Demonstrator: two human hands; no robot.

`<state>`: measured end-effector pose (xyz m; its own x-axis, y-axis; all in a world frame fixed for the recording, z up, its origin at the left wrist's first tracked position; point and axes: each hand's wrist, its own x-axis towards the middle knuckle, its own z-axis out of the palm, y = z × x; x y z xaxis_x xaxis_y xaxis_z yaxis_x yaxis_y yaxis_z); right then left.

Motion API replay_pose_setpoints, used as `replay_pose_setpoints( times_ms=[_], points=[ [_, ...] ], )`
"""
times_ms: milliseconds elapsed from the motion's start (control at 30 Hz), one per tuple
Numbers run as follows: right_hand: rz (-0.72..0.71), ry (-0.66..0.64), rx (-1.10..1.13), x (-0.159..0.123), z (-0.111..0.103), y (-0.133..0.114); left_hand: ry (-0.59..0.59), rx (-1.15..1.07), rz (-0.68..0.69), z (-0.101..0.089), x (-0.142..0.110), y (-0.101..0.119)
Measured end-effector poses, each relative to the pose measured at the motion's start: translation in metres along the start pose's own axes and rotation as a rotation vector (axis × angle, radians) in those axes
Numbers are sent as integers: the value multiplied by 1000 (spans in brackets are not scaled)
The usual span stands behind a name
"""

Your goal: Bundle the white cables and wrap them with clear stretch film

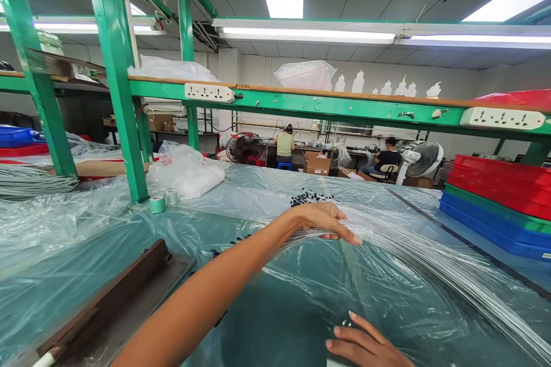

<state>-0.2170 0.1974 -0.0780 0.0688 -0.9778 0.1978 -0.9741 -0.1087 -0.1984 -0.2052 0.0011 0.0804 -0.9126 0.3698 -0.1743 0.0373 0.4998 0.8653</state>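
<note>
A long bundle of thin white-grey cables [434, 264] runs across the plastic-covered table from the right. My left hand [322, 221] reaches over from the lower left, its fingers curled round part of the bundle. Black connector ends [312, 197] cluster just behind that hand. More dark ends lie to the left, partly hidden by my forearm. At the bottom edge my right hand [365, 344] shows only in part, fingers apart and holding nothing visible. Beneath it is a small white object, mostly cut off.
A brown metal tray-like fixture [129, 292] lies at the left. Stacked red, green and blue bins [499, 200] stand at the right. Green tape [157, 204] sits by a green post [116, 69]. A shelf beam [301, 104] with power strips spans above. Two people work farther back.
</note>
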Motion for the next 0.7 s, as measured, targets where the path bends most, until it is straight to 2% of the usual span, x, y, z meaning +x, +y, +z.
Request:
replay_pose_setpoints(
  times_ms=[100,200,333,500,700],
  points=[
    [-110,203,-295,-6,9,10,-3,32,15,-5,-2,9],
    [-246,382,-624,-13,8,10,-11,41,6,-8,-5,16],
    [-278,538,-796,-22,10,16,11,54,21,-7,-6,20],
    [-198,595,-759,-29,17,30,67,88,40,-2,-9,29],
    [-155,562,-822,-35,15,27,64,131,76,4,-14,47]
  ],
)
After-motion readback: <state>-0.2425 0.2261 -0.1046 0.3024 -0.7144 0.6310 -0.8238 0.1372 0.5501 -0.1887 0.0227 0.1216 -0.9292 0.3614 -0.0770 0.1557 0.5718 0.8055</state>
